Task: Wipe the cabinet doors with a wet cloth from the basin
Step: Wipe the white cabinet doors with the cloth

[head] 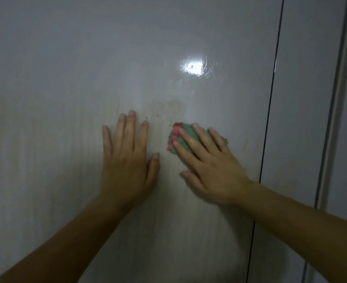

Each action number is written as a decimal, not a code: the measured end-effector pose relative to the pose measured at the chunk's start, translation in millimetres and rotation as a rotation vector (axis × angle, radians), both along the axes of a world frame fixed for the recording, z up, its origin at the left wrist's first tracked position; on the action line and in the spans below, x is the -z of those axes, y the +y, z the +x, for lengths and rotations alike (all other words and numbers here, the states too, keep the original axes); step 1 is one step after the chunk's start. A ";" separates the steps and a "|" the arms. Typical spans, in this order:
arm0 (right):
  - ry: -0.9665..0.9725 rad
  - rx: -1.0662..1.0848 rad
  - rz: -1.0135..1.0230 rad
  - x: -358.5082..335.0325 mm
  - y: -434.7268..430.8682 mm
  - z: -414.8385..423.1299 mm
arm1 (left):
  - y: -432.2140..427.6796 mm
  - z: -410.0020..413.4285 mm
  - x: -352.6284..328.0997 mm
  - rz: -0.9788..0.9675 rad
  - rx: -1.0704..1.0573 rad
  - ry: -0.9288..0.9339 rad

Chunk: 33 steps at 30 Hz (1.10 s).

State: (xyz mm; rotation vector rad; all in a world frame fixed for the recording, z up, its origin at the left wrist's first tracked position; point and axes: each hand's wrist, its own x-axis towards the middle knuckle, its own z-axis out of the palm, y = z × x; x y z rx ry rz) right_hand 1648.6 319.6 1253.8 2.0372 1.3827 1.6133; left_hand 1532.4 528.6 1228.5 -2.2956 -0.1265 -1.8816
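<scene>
A glossy white cabinet door (86,68) fills the view, with faint brownish stains and specks near its middle. My right hand (209,162) presses a bunched green and pink cloth (177,137) flat against the door with straight fingers, just below the stains. My left hand (127,158) lies flat on the door to the left of the cloth, fingers straight and spread, holding nothing. The basin is not in view.
A thin dark gap (270,111) runs top to bottom at the right, dividing this door from a second white door (303,99). Further right stands a pale vertical frame edge (338,119). A lamp's reflection (195,67) shines on the wet surface above the cloth.
</scene>
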 end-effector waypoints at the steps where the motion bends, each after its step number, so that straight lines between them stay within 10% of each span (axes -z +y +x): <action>1: -0.022 0.001 -0.028 -7.4 -1.3 2.3 | 5.6 -0.8 1.7 -0.023 -0.048 0.012; 7: 0.153 0.023 0.364 -70.4 28.5 -11.9 | 20.0 -2.5 3.9 0.005 -0.119 0.064; 13: -0.047 -0.017 -0.027 -3.6 29.9 -15.1 | 43.9 -17.7 8.4 0.037 -0.112 0.028; 19: 0.128 0.024 0.324 -64.9 59.0 -28.2 | 60.3 -22.4 7.5 0.031 -0.149 0.085; 26: -0.080 -0.054 -0.020 2.0 58.0 -28.8 | 74.4 -32.7 7.3 0.098 -0.141 0.075; 33: 0.055 0.024 0.256 -51.0 84.9 -41.3 | 77.8 -35.2 7.5 0.072 -0.102 0.099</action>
